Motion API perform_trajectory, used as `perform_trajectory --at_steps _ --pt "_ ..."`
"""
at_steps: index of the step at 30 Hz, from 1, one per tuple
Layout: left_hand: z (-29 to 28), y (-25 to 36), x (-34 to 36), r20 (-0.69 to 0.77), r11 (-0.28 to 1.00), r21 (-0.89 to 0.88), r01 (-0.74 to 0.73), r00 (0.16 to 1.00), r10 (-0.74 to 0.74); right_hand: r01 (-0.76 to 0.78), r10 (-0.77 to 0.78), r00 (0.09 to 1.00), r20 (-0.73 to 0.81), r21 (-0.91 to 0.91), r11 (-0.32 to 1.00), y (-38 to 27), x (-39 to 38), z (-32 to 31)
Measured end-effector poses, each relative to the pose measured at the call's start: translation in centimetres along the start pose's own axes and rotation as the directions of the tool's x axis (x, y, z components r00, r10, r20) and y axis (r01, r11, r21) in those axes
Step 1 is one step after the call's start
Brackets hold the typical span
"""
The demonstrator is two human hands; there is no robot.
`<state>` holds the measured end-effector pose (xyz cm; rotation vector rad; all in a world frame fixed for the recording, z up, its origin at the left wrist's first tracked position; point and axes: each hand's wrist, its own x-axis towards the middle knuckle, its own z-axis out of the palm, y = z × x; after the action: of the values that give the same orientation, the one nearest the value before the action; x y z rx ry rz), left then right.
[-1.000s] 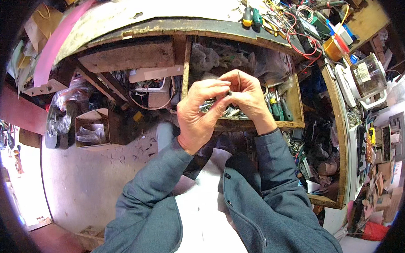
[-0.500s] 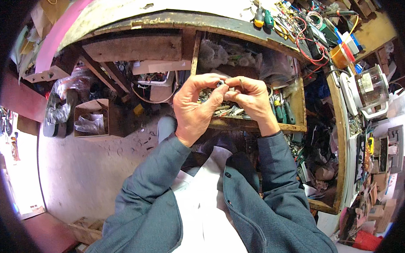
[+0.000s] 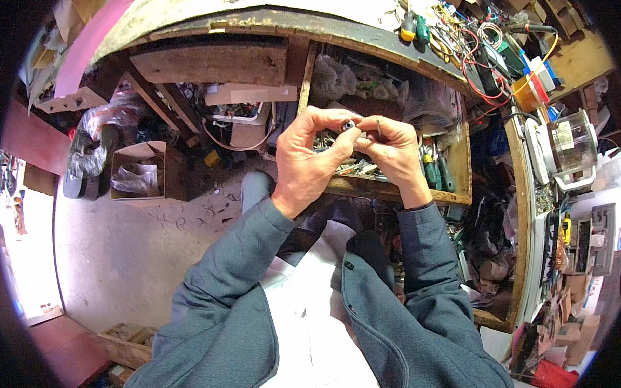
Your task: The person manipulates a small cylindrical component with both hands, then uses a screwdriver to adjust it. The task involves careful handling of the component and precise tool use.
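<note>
My left hand pinches a small dark cylindrical piece with a round, shiny end between thumb and fingers. Close against it, my right hand is closed too, its fingertips meeting the left thumb. A thin metallic bit shows at the right index finger; its kind is too small to make out. Both hands are above an open wooden drawer holding small metal tools and parts. Several green-handled screwdrivers lie at the drawer's right side, past my right wrist.
Beyond the drawer runs a worn workbench edge, with yellow and green screwdrivers and tangled wires on top. On the right stand a clear-jar appliance and a wood-edged open compartment. A cardboard box sits on the floor at left.
In the picture, both hands have shifted slightly right, along with the surroundings. The round end of the small piece now shows more plainly; the grip looks much the same.
</note>
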<state>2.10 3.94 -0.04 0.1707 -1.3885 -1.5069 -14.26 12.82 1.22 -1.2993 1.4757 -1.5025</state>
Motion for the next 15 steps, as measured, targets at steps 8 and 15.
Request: perform_trajectory --at_steps 8,15 --pt "0.2 -0.4 0.8 -0.068 0.984 -0.118 0.134 0.987 -0.143 -0.023 0.026 0.998 0.051 -0.054 0.998 0.2 0.3 0.1" --pt "0.2 -1.2 1.7 -0.093 0.972 -0.143 0.186 0.975 -0.200 -0.081 0.082 0.995 0.052 -0.015 0.997 0.6 0.3 0.5"
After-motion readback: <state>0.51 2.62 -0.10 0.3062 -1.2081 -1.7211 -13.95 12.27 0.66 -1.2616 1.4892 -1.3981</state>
